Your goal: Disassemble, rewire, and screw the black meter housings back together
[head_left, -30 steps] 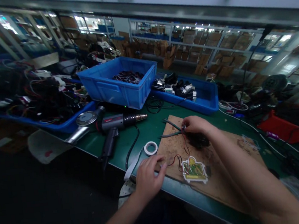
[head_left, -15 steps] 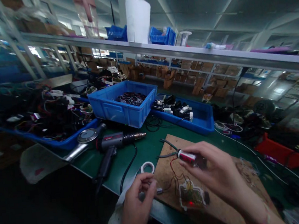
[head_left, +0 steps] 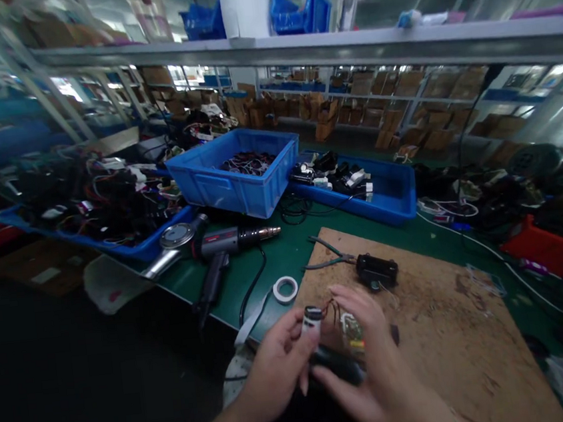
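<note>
No readable text — none legible

Green desk [head_left: 288, 253] | near edge: flat brown board [head_left: 449, 321], grey heat gun [head_left: 220, 243] | between them, just beside board: white tape roll [head_left: 277, 293] | far edge: long blue tray [head_left: 394, 189]

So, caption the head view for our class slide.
Left hand holding a black-topped cylinder, right hand alongside, pliers lying on the board.

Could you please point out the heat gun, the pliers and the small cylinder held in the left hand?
Heat gun [head_left: 220, 242]: head view, on its grey body.
Pliers [head_left: 345, 258]: head view, where the handles meet.
Small cylinder [head_left: 312, 323]: head view, on its pale side below the dark top.
</note>
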Available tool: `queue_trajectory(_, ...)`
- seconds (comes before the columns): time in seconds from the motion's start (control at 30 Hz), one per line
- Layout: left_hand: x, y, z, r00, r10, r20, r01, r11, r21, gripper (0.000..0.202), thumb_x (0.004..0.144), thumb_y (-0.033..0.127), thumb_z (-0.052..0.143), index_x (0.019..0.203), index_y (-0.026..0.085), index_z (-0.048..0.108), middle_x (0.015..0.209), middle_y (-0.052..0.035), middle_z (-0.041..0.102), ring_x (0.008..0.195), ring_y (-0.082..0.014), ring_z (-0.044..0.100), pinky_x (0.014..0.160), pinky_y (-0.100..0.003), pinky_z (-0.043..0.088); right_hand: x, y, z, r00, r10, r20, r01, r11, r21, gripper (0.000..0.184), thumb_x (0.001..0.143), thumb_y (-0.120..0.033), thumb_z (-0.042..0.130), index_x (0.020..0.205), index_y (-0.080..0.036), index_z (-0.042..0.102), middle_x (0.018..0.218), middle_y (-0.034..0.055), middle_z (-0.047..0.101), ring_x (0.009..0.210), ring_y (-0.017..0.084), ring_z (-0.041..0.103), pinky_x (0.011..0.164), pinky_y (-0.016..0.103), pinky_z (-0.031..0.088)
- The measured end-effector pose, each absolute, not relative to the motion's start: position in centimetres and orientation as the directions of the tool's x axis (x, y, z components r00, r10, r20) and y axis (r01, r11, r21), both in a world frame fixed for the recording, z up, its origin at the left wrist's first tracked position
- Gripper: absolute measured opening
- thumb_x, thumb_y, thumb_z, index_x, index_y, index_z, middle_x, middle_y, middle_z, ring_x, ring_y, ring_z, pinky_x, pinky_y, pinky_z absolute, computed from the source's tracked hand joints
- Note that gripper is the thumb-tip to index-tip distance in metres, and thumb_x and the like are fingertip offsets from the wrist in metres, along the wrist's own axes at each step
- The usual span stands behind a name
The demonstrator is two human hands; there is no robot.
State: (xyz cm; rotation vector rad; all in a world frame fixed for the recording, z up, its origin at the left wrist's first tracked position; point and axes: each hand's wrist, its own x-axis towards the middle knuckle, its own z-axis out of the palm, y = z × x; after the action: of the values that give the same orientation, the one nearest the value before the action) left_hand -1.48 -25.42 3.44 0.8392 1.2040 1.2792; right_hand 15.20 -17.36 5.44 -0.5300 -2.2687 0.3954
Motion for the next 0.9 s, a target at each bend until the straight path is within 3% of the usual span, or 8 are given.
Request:
queue_trajectory(0.1,-1.0,-25.2,3.7,-0.081,0.981,-0.176,-0.249,0.151,0.957,0.04,0.09,0.049,0.065,0.117,0.019,0.059,0.099,-0.0062,0.07,0.042,-0.0014,0.042,0.037,-0.014,0.036,15.5,-16.8,4.5,-0.683,0.484,0.547,0.268,0.863,-0.429,0.069,0.085,-0.034,0.072,0.145,-0.019,0.039,0.129,0.0159,0.06,0.124,0.033,0.056,0.108,0.06,0.045)
queue_trajectory(0.2,-0.5,-25.2,3.4,-0.081,0.994,-0.075,-0.33,0.045,0.943,0.033,0.092,0.04,0.066,0.119,0.021,0.063,0.103,-0.0066,0.071,0.064,-0.0086,0.062,0.068,-0.022,0.057,15.8,-16.7,3.9,-0.698,0.483,0.528,0.274,0.862,-0.427,0.06,0.088,-0.032,0.071,0.143,-0.023,0.046,0.12,0.0128,0.064,0.11,0.028,0.063,0.092,0.046,0.056)
queue_trajectory(0.27,-0.1,-25.4,2.9,-0.083,0.996,-0.016,-0.401,-0.019,0.916,0.031,0.093,0.037,0.065,0.121,0.022,0.064,0.105,-0.007,0.071,0.089,-0.015,0.068,0.089,-0.029,0.056,15.9,-17.1,3.5,-0.674,0.468,0.572,0.269,0.876,-0.4,0.062,0.089,-0.03,0.071,0.145,-0.024,0.045,0.117,0.0121,0.064,0.104,0.026,0.064,0.087,0.042,0.057)
queue_trajectory(0.47,1.0,-26.6,1.3,-0.106,0.994,0.025,-0.4,-0.065,0.914,0.034,0.098,0.04,0.057,0.127,0.022,0.058,0.111,-0.0082,0.069,0.099,-0.0173,0.067,0.095,-0.032,0.053,16.1,-18.2,2.0,-0.643,0.386,0.661,0.24,0.922,-0.304,0.068,0.092,-0.018,0.066,0.154,-0.02,0.037,0.119,0.014,0.065,0.105,0.026,0.064,0.087,0.039,0.058)
queue_trajectory(0.6,-3.0,-24.8,1.2,0.038,0.999,-0.018,0.019,0.018,1.0,0.047,0.099,0.054,0.044,0.126,0.018,0.06,0.078,-0.0032,0.068,0.057,-0.014,0.062,0.062,-0.028,0.053,16.6,-18.4,1.7,-0.613,0.438,0.658,0.295,0.899,-0.323,0.069,0.09,-0.023,0.069,0.152,-0.023,0.039,0.117,0.0137,0.065,0.103,0.027,0.066,0.086,0.041,0.06)
queue_trajectory(0.63,-4.6,-23.9,1.2,-0.07,0.997,0.039,0.194,-0.025,0.981,0.048,0.099,0.055,0.042,0.12,0.018,0.064,0.084,-0.0049,0.069,0.066,-0.0162,0.064,0.066,-0.029,0.053,16.8,-18.5,1.8,-0.593,0.467,0.656,0.317,0.884,-0.343,0.068,0.089,-0.026,0.071,0.151,-0.023,0.042,0.116,0.0135,0.065,0.102,0.028,0.066,0.085,0.042,0.06)
queue_trajectory(0.73,-8.8,-21.2,0.4,-0.424,0.86,0.283,0.715,0.126,0.688,0.041,0.093,0.056,0.053,0.109,0.021,0.067,0.11,-0.0095,0.066,0.098,-0.0253,0.063,0.088,-0.038,0.051,17.1,-18.7,2.4,-0.522,0.538,0.662,0.358,0.843,-0.402,0.061,0.089,-0.034,0.071,0.145,-0.023,0.048,0.111,0.0129,0.064,0.099,0.027,0.066,0.081,0.041,0.062)
queue_trajectory(0.9,-10.5,-19.0,-2.1,-0.386,0.885,0.261,0.888,0.28,0.364,0.034,0.088,0.055,0.058,0.092,0.022,0.067,0.103,-0.009,0.067,0.099,-0.0291,0.062,0.087,-0.04,0.049,16.9,-19.0,2.9,-0.516,0.534,0.67,0.335,0.846,-0.415,0.059,0.091,-0.041,0.067,0.144,-0.023,0.047,0.109,0.0118,0.065,0.097,0.026,0.067,0.08,0.039,0.063)
